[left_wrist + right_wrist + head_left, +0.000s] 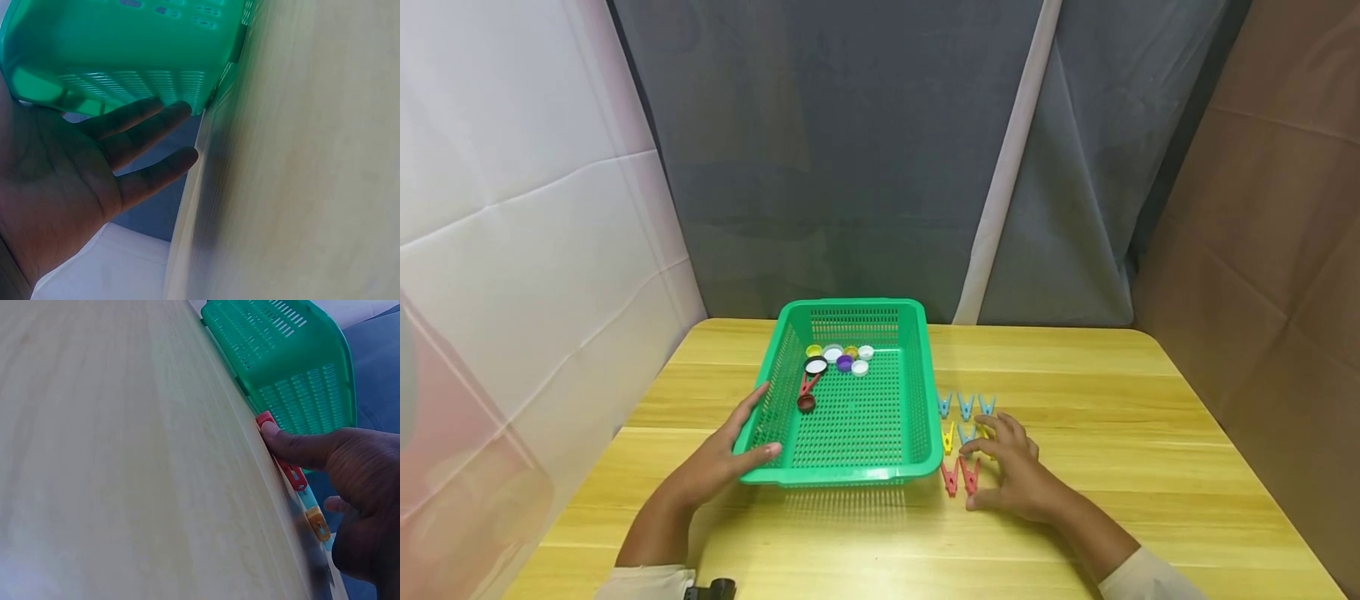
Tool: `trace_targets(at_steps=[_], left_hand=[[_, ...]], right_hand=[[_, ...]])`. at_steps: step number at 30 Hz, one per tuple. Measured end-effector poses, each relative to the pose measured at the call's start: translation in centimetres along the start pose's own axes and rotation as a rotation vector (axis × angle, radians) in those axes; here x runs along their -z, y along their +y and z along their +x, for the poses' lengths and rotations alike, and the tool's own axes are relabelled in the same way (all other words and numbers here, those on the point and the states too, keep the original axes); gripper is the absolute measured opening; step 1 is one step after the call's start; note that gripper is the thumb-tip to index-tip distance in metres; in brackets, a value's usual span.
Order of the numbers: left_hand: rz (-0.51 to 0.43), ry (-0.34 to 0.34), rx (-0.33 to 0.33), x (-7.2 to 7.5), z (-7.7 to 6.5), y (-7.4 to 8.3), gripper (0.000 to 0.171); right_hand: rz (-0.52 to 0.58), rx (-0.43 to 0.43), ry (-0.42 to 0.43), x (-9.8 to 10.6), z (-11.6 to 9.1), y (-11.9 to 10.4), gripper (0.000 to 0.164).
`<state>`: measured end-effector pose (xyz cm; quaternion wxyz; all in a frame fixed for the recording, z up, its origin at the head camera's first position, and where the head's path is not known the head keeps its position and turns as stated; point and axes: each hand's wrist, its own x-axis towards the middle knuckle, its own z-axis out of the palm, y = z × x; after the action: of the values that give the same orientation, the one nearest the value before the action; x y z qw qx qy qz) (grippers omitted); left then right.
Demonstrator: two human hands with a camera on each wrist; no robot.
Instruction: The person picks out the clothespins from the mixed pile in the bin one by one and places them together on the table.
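Observation:
My left hand (718, 467) grips the left rim of a green plastic basket (928, 400), thumb over the rim on the inside. In the left wrist view several fingers (150, 178) stretch along its outside. My right hand (1018, 475) curves loosely over small clothespins to the right of the basket. Its thumb touches a red clothespin (294, 475) in the right wrist view. Another red clothespin (950, 477) lies beside the basket. Behind these lie a yellow clothespin (947, 438) and a blue clothespin (966, 435). Another yellow one is partly hidden by the fingers.
Inside the basket are several bottle caps, among them a purple cap (845, 363), a white cap (860, 367) and a brown cap (806, 403), plus a red clothespin (809, 383). Blue clothespins (966, 405) form the back row on the wooden table (1097, 400). Curtains surround the table.

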<state>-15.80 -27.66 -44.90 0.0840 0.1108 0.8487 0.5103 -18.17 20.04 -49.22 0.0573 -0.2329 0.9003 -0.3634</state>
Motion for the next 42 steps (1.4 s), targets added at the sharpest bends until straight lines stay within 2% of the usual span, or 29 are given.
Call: trace_targets(at_steps=[13,25,35,42], left_hand=[[0.004,0.003,0.011,0.0,0.0,-0.2,0.099],[0.001,0.005,0.019,0.0,0.0,0.0,0.099],[0.003,0.006,0.028,-0.1,0.0,0.2,0.099],[0.003,0.007,0.033,0.0,-0.1,0.2,0.098]], right_hand=[[-0.002,-0.014,-0.001,0.0,-0.1,-0.1,0.065],[-0.033,-0.014,0.049,0.4,-0.1,-0.8,0.088],[-0.069,-0.01,0.088,1.6,0.2,-2.2,0.091],[-0.06,0.042,0.118,3.1,0.4,-3.3,0.088]])
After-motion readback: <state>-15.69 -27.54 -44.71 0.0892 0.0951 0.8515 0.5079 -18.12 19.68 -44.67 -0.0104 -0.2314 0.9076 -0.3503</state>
